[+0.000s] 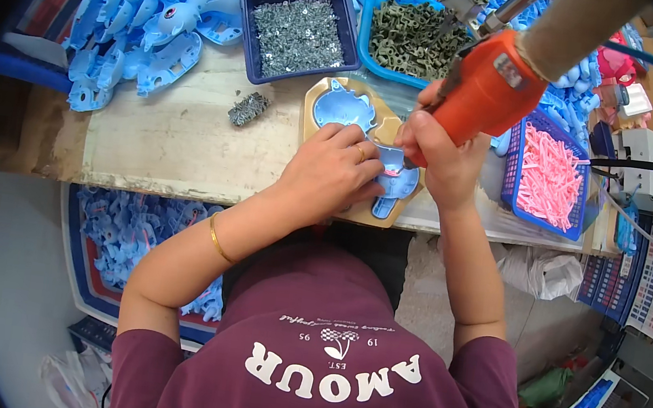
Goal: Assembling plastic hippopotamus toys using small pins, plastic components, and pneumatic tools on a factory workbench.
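Note:
A light-blue plastic shell [344,109] lies hollow side up in a tan fixture [386,126] at the bench's front edge. Across its middle rests my left hand [337,160], fingers curved together and holding the shell down; they hide part of it. My right hand [439,148] is closed round an orange power screwdriver [492,82], tilted with its lower end over the right part of the shell. A small pink piece [392,173] shows inside the shell near that end. Whether the tool's tip touches a screw cannot be made out.
Behind the fixture stand a dark-blue bin [298,33] of small screws and a blue tray [412,35] of dark metal parts. A screw pile [249,110] lies left. Blue shells [172,30] are heaped behind; a purple basket [546,178] of pink pieces stands right.

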Tool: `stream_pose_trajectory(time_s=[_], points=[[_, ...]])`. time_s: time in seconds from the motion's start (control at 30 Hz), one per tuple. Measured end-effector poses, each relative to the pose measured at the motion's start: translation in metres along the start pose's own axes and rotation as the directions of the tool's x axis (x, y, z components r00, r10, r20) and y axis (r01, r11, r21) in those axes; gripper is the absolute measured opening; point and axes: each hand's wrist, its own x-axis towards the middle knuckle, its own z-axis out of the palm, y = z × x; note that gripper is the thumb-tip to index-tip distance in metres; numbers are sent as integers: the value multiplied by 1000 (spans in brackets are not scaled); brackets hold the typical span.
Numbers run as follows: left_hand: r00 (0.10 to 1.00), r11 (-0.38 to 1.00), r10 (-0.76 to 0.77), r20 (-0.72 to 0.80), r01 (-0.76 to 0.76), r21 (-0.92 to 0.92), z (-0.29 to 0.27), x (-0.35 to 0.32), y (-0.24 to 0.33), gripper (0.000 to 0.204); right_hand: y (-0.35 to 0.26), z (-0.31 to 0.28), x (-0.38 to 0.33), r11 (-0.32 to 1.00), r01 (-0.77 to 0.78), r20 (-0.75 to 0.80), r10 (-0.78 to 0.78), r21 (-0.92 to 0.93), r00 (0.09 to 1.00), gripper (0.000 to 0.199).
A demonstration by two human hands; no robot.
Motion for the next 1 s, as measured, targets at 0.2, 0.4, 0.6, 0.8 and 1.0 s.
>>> stream_pose_trajectory(time_s=[0.2, 0.4, 0.6, 0.8, 1.0], points=[[985, 983, -108, -132, 87, -159, -16, -7, 3, 34, -32, 15, 10, 990, 136, 261, -123, -33, 958, 46], [937, 947, -289, -194, 251, -200, -27, -33, -5, 40, -102, -8, 42, 685, 649, 256, -597, -330, 760, 33], [951, 955, -262, -168, 229, -190, -23, -42, -5, 43, -147, 6, 139, 803, 573, 58, -572, -162, 818, 55], [953, 961, -248, -174, 220, -166, -21, -42, -7, 49, -146, 13, 144, 845, 496, 241, -448, -199, 861, 63], [956, 965, -241, -165, 217, -149, -19, -42, -6, 53, -130, 66, 80, 939, 295, 84, -313, 175, 946, 73]])
